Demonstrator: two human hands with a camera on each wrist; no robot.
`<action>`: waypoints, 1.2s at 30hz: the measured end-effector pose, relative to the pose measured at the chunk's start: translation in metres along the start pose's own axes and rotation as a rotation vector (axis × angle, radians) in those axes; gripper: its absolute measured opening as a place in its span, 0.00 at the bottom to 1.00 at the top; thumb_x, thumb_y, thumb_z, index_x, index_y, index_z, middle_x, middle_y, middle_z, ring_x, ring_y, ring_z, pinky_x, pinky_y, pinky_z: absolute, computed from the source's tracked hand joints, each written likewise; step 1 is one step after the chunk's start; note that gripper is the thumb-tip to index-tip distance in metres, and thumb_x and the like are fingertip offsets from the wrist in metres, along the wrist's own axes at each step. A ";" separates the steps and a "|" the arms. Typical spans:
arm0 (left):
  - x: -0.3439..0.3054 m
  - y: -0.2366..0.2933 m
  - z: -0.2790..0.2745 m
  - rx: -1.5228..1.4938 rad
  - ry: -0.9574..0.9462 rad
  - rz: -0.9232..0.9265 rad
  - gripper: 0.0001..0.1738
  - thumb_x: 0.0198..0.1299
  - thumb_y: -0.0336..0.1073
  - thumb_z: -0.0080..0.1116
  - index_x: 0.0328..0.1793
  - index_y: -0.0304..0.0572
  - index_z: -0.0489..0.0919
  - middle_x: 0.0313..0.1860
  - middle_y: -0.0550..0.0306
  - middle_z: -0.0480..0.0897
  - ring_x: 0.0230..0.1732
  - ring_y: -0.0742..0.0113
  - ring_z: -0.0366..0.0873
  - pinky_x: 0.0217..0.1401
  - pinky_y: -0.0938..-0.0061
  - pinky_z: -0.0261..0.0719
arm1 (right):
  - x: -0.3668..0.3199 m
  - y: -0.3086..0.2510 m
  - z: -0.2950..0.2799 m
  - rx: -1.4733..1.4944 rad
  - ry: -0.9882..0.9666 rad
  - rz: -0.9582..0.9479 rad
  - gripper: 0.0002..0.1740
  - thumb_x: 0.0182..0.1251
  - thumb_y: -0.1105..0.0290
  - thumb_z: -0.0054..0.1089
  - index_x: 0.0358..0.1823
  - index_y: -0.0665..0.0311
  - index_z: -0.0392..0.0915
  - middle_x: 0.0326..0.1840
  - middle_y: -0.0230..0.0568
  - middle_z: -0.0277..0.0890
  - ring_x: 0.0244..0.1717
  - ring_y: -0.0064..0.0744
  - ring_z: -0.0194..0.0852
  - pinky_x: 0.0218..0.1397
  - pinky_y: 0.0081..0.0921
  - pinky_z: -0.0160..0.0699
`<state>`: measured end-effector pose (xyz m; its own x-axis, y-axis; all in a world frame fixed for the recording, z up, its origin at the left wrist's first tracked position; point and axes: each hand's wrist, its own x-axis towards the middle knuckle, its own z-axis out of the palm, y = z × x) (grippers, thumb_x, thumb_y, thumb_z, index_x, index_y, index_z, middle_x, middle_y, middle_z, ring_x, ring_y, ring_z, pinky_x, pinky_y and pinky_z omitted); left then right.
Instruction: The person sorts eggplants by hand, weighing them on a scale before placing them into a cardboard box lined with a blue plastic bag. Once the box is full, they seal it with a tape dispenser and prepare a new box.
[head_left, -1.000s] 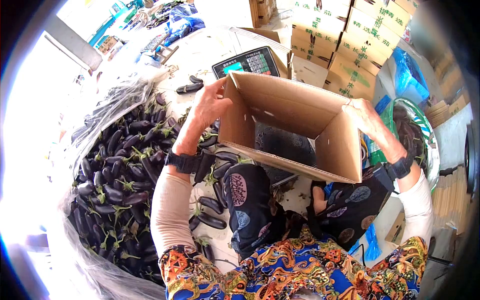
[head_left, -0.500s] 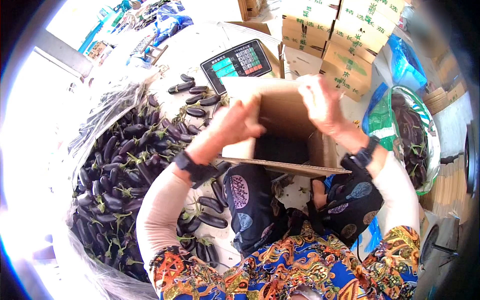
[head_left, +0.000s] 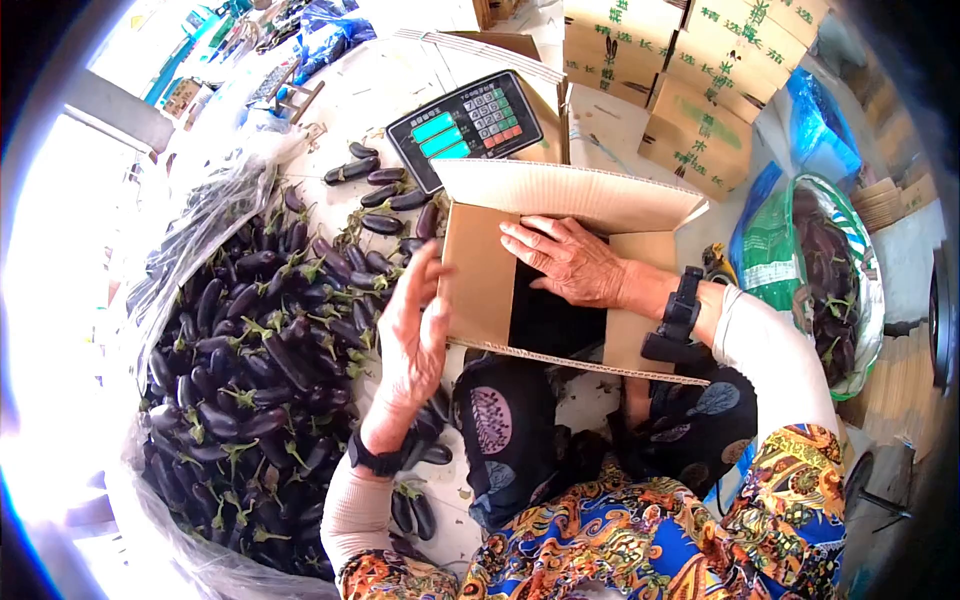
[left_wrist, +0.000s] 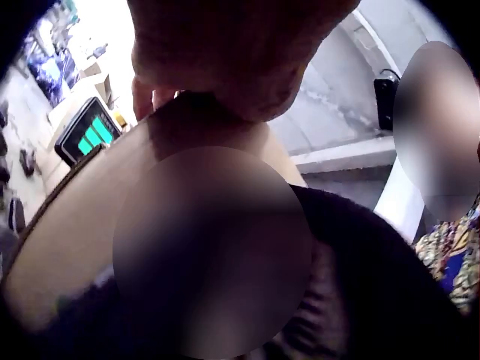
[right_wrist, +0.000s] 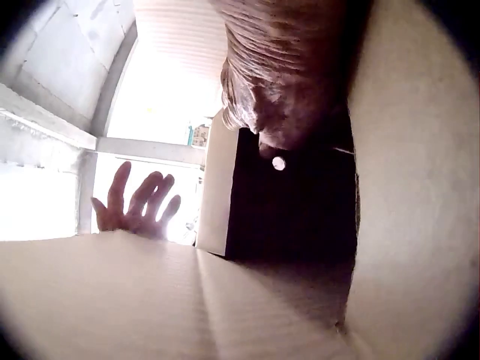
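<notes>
A cardboard box (head_left: 480,290) stands in front of the person's knees, its top facing up and its inside dark. Over that opening lies my right hand (head_left: 570,262), palm down with fingers stretched toward the box's left wall. In the right wrist view the same hand (right_wrist: 281,82) reaches down between the cardboard walls. My left hand (head_left: 410,335) is raised at the box's left side, fingers extended and the thumb near the cardboard. Spread fingers of the left hand (right_wrist: 139,202) show beyond a flap in the right wrist view.
A large heap of eggplants (head_left: 250,360) on plastic sheeting lies at left. Behind the box is a scale display (head_left: 465,128). Printed cartons (head_left: 700,140) are stacked at the back right. A green and white sack (head_left: 770,245) with eggplants stands at right.
Both hands have let go of the box's upper edges. The box has come down lower, its long flaps spread outward. The right hand has moved over the opening, the left to the left side.
</notes>
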<state>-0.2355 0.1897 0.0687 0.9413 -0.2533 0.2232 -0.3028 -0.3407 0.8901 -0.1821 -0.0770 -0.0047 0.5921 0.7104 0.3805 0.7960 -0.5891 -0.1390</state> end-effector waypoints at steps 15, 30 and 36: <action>0.064 -0.071 0.034 0.311 -0.058 -0.110 0.34 0.75 0.46 0.44 0.77 0.32 0.53 0.55 0.25 0.78 0.55 0.29 0.77 0.55 0.50 0.75 | -0.070 0.046 -0.142 0.286 0.007 0.679 0.31 0.63 0.60 0.70 0.63 0.63 0.68 0.38 0.51 0.83 0.37 0.39 0.87 0.40 0.33 0.84; 0.062 -0.077 0.051 0.312 0.029 -0.125 0.31 0.73 0.40 0.46 0.75 0.28 0.56 0.58 0.22 0.76 0.59 0.30 0.75 0.62 0.53 0.73 | -0.029 0.053 -0.170 -0.311 0.119 0.523 0.33 0.69 0.53 0.59 0.71 0.63 0.67 0.77 0.50 0.58 0.77 0.48 0.55 0.77 0.38 0.57; 0.052 -0.066 0.034 -0.216 0.053 -0.249 0.27 0.77 0.47 0.42 0.69 0.31 0.70 0.60 0.46 0.80 0.58 0.61 0.77 0.64 0.71 0.71 | -0.012 0.006 -0.094 -0.183 0.109 0.284 0.35 0.54 0.41 0.68 0.48 0.66 0.74 0.43 0.47 0.77 0.47 0.45 0.78 0.51 0.42 0.76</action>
<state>-0.1718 0.1687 0.0081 0.9906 -0.1366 0.0037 -0.0292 -0.1851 0.9823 -0.1964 -0.1254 0.0762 0.7622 0.4688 0.4464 0.5600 -0.8235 -0.0912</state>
